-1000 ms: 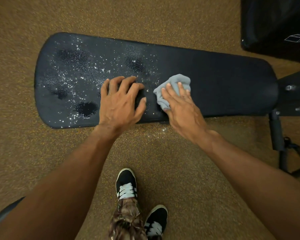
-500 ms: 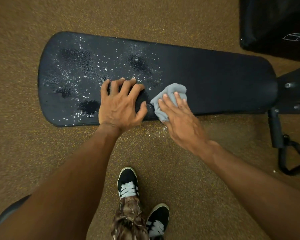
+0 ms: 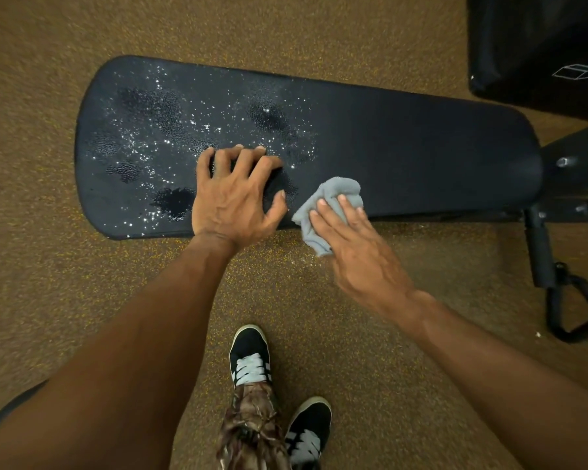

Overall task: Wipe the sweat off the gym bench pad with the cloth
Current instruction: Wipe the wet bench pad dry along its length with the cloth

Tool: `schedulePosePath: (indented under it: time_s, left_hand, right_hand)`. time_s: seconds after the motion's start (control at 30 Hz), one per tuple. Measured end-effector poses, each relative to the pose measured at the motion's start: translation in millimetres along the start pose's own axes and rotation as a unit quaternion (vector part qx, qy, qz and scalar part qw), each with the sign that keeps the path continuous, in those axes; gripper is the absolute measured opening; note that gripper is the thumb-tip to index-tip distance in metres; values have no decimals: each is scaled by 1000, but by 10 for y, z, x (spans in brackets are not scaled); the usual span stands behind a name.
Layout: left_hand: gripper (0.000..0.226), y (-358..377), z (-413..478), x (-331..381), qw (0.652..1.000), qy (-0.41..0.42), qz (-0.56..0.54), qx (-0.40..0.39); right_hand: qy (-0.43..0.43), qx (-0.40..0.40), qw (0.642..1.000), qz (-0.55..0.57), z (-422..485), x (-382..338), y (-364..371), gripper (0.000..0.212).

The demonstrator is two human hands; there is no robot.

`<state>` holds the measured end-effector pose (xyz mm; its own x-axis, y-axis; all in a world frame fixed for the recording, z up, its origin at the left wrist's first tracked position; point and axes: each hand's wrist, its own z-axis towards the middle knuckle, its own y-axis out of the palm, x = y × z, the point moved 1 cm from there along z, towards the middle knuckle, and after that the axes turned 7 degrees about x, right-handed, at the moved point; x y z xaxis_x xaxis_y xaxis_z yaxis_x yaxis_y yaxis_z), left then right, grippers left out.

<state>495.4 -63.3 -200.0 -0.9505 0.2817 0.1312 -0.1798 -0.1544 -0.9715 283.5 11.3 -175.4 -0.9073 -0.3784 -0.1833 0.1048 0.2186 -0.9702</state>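
The black bench pad (image 3: 404,144) lies across the view, with sweat droplets and dark wet patches (image 3: 170,137) over its left half. My left hand (image 3: 231,201) rests on the pad's near edge, fingers spread and bent, holding nothing. A crumpled grey cloth (image 3: 336,195) sits at the pad's near edge, partly hanging over it. My right hand (image 3: 357,245) presses flat fingers on the cloth. The pad's right half looks dry.
Brown speckled floor (image 3: 82,300) surrounds the bench. The black bench frame and leg (image 3: 543,252) stand at the right. A black padded block (image 3: 540,45) fills the top right corner. My shoes (image 3: 252,357) are below, close to the bench.
My right hand has dragged the cloth toward me, from the pad's middle to its near edge. My left hand stayed on the pad.
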Motion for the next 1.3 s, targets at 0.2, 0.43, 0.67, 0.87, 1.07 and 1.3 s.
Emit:
schedulePosePath:
  time_s: [0.2,0.43,0.67,0.87,1.07,1.3]
  left_hand:
    - [46,7,-5,-10,1000,3,0,5]
    - [42,8,-9,-17,1000,4,-5,8]
    - [43,19,-7,-17,1000,3,2,10]
    - [44,18,-4,-24,1000,1,0,4]
    - [45,15,-4,-17,1000,5,-5,3]
    - [46,9,4,-25,1000,3,-8,3]
  right_hand:
    - [30,4,999,21,173,-23,-30,60]
    - [-35,-1,999,-31,-90,114,18,58]
    - [16,7,1000,12,-4,-16,17,60]
    - [34,6,999,-23,-259,364,18,66]
    - [15,12,1000,0,54,76,-26,59]
    - [-5,0,1000,-31,-61,180,12,62]
